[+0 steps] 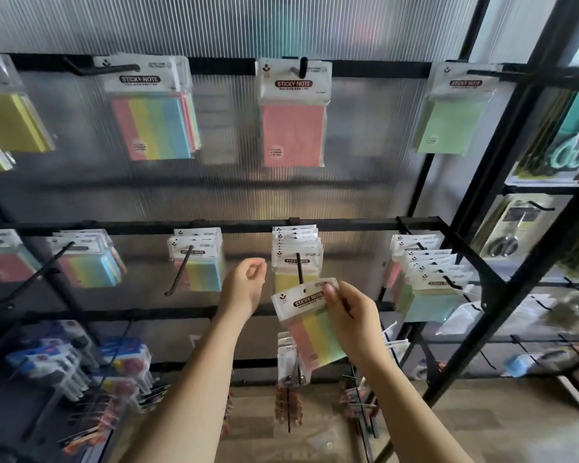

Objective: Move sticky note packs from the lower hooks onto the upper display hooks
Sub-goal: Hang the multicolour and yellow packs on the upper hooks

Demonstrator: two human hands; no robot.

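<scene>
Ribbed plastic wall behind the rack, and we've got our right hand (350, 315) pinching a rainbow pack (310, 324) just off the lower hook (299, 269), left hand (244, 285) loosely curled and empty, rainbow top hook (114, 69) up-left.

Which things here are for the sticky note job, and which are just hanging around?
For the job:
right hand
held pack
lower packs
upper hook
left hand

Just around:
scissors
blue packets
</scene>
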